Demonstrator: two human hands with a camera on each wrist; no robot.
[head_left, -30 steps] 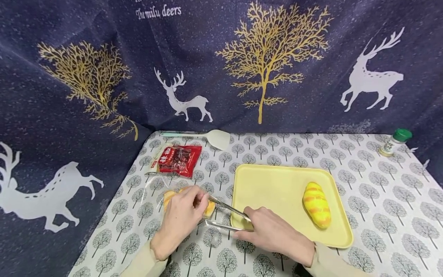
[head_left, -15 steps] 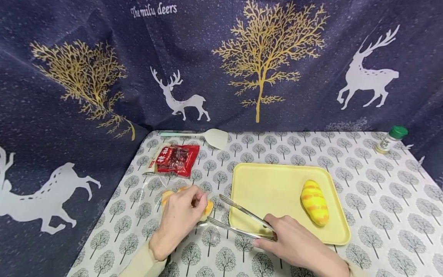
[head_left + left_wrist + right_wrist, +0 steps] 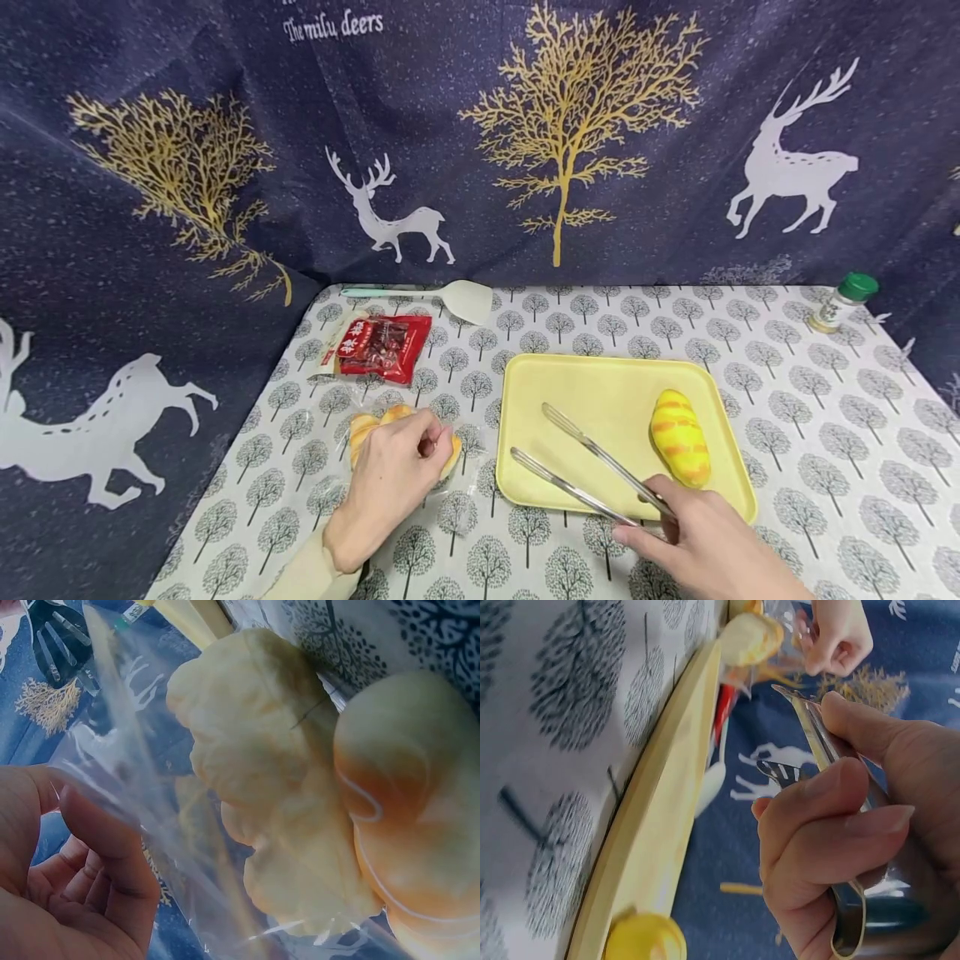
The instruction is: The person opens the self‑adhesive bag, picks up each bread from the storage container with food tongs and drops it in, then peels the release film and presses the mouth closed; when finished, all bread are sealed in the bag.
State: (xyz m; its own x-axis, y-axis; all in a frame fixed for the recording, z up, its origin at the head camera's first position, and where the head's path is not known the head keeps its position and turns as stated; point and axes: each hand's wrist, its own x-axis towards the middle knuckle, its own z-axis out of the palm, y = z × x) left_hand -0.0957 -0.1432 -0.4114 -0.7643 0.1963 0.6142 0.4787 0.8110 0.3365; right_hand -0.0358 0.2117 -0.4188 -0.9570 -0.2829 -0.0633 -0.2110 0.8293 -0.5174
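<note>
My left hand (image 3: pixel 393 479) pinches the edge of a clear plastic bag (image 3: pixel 124 757) between thumb and forefinger. Inside the bag, golden-white bread rolls (image 3: pixel 262 757) lie on the cloth, partly covered by that hand in the head view. My right hand (image 3: pixel 708 537) grips metal tongs (image 3: pixel 606 457) near their bent end. The two arms of the tongs stand apart with nothing between them, and their tips point left over the pale yellow tray (image 3: pixel 562 379). On the tray's right side lies a yellow, orange-striped loaf of bread (image 3: pixel 680 437), just beyond the right hand.
Behind the bag sits a red packet (image 3: pixel 384 346) of dark dried food. A white spatula (image 3: pixel 467 301) with a mint handle lies at the back edge. At the far right stands a green-capped seasoning jar (image 3: pixel 843 303). A dark blue deer-print curtain (image 3: pixel 480 125) hangs behind the table.
My right hand has drawn the tongs away from the bag, to the right over the tray, and their arms have spread apart. The left hand stays at the bag.
</note>
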